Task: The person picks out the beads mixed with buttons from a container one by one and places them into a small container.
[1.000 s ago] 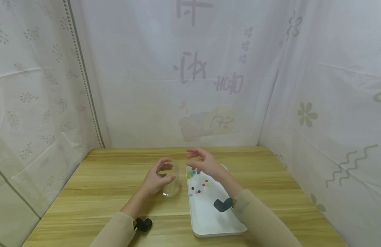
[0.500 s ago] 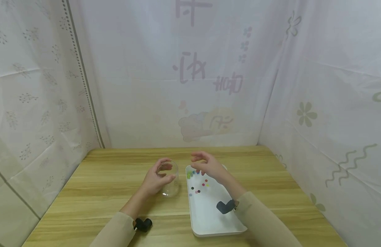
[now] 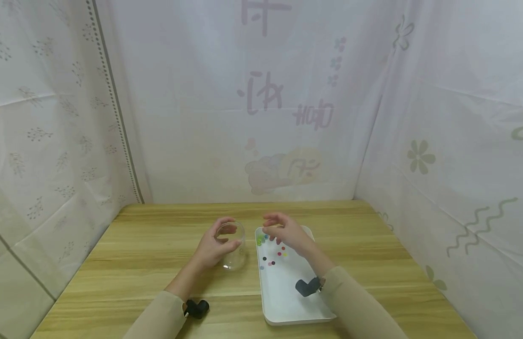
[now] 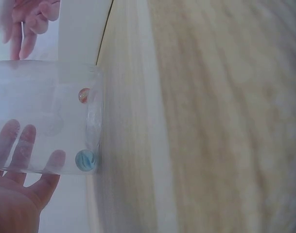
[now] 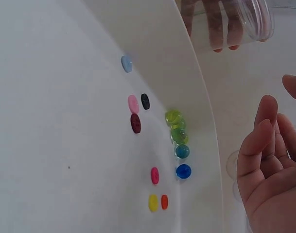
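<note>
My left hand [image 3: 210, 248] holds a clear jar [image 3: 233, 258] upright on the table, fingers wrapped round its side. Through its wall, the left wrist view shows an orange marble [image 4: 83, 95] and a blue swirled marble [image 4: 85, 160] at the bottom. Over the far left corner of a white tray [image 3: 293, 296] hovers my right hand [image 3: 290, 234], fingers loosely bent, thumb apart, nothing between them. Along the tray's wall lie green marbles [image 5: 175, 119], a teal marble [image 5: 182, 151] and a dark blue marble [image 5: 183, 171]. Several coloured buttons, such as a pink button [image 5: 133, 104] and a yellow button [image 5: 153, 203], are scattered beside them.
The wooden table [image 3: 151, 268] carries the tray right of the jar, a narrow strip of wood between them. Patterned curtains [image 3: 193, 117] enclose the back and both sides. Each wrist wears a small black camera [image 3: 197, 309].
My right hand has shifted away from the jar, a little right and lower over the tray's far end. The left hand and the jar have stayed in place.
</note>
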Available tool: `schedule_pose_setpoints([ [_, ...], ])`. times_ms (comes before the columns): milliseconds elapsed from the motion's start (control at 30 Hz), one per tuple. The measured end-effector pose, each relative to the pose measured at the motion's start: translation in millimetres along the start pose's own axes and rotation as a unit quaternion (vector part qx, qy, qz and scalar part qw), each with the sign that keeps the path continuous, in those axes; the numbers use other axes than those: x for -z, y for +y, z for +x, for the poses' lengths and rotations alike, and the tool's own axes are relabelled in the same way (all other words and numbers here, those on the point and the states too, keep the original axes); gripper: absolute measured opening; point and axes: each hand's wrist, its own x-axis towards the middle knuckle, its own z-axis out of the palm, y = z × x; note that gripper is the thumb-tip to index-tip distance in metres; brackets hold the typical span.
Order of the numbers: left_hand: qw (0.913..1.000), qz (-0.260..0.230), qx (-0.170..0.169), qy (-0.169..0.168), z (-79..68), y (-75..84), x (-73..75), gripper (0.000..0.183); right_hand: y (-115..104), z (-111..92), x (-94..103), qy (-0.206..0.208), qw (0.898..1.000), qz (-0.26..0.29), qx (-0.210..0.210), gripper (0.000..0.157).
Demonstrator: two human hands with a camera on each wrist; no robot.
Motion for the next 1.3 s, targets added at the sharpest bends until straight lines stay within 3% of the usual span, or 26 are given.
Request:
schedule_pose_setpoints([
  [500,1.0,-0.002,0.006,-0.002,1.1,-1.3,-0.7,0.068,21.5,4.4,-7.6,0.011,0.999,-0.021,-0.026,0.057],
  [1300,1.0,-0.006,0.005,-0.002,2.3,-1.0,-0.5,0.068,20.6,7.2,-18.4,0.008,1.0,0.008,-0.021,0.054],
])
